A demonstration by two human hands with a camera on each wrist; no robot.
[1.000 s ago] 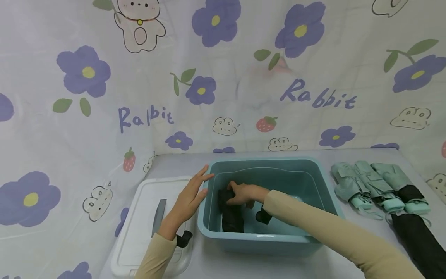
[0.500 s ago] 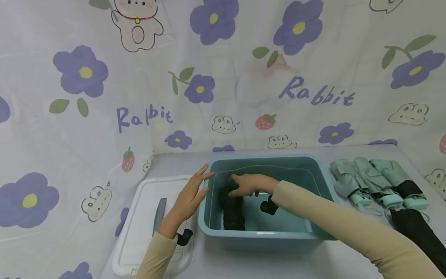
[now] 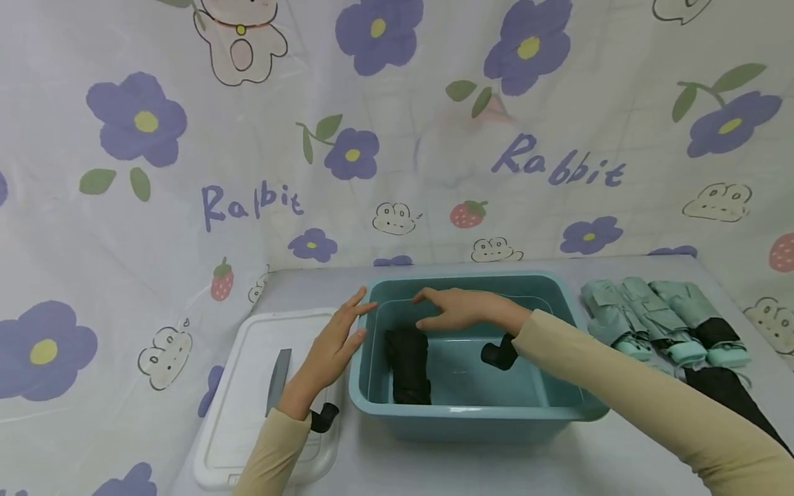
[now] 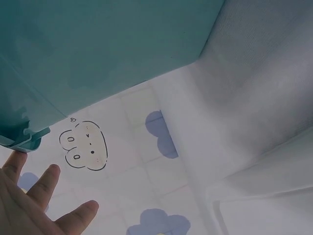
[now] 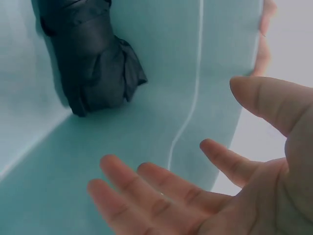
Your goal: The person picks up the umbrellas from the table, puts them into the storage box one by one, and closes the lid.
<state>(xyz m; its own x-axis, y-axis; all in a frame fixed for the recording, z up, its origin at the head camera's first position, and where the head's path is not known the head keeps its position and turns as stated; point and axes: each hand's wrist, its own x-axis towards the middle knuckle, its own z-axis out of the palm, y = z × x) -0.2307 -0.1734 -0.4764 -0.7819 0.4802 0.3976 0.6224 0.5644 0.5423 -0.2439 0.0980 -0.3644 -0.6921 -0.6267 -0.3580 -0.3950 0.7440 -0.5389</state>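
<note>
A folded black umbrella (image 3: 409, 365) lies lengthwise along the left side inside a blue-green plastic bin (image 3: 477, 412). My right hand (image 3: 462, 308) hovers over the bin, up and to the right of that umbrella, fingers spread and holding nothing. In the right wrist view, a gap separates the fingers from the black umbrella (image 5: 93, 63). With fingers extended, my left hand (image 3: 325, 348) is at the bin's left rim; the left wrist view has a fingertip of this hand (image 4: 19, 210) against the rim.
A white lid (image 3: 248, 393) with a grey handle lies left of the bin. To its right, several folded umbrellas rest on the table: pale green ones (image 3: 660, 313) in a row and a black one (image 3: 728, 396) nearer me. A printed curtain (image 3: 434, 165) hangs behind.
My right hand has let go of the black umbrella and risen up and to the right, leaving it in the bin. The left hand stays at the rim.
</note>
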